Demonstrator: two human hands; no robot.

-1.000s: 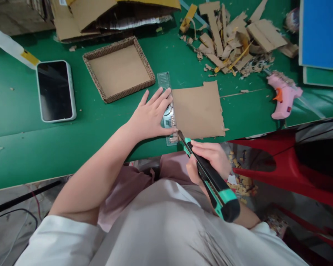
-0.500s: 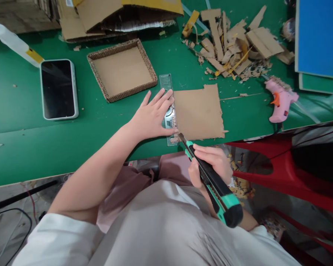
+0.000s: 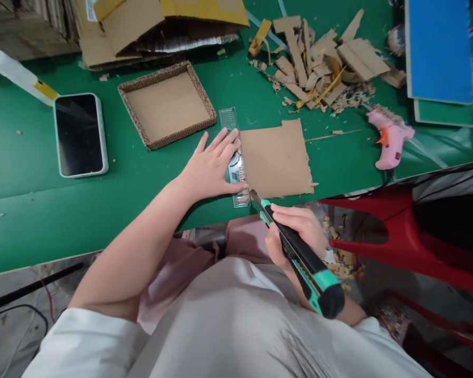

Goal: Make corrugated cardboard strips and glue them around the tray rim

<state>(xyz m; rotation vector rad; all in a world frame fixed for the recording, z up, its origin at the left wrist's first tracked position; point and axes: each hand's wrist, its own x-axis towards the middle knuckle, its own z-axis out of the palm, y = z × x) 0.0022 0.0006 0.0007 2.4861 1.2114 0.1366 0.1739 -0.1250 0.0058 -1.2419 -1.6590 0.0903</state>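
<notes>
My left hand (image 3: 212, 167) lies with fingers spread over a clear plastic ruler (image 3: 240, 198), pressing it along the left edge of a flat cardboard piece (image 3: 275, 160). In my right hand (image 3: 299, 231) is a black and green utility knife (image 3: 299, 252). Its blade tip is at the near left corner of the cardboard, close beside the ruler and my left thumb. The cardboard has ragged edges on its right side. A shallow cardboard tray (image 3: 167, 109) with corrugated walls rests beyond my left hand.
On the green table (image 3: 23, 220) a phone (image 3: 81, 135) lies at left. Cardboard scraps (image 3: 319, 63) are heaped at the back, near a pink glue gun (image 3: 389, 135) and a blue board (image 3: 439, 50). Folded cardboard boxes (image 3: 130, 26) stand at the back left. A red chair (image 3: 410, 231) is at right.
The view has shifted slightly, so the table things appear a little further left. Both hands, the ruler and the knife keep nearly the same places on the cardboard.
</notes>
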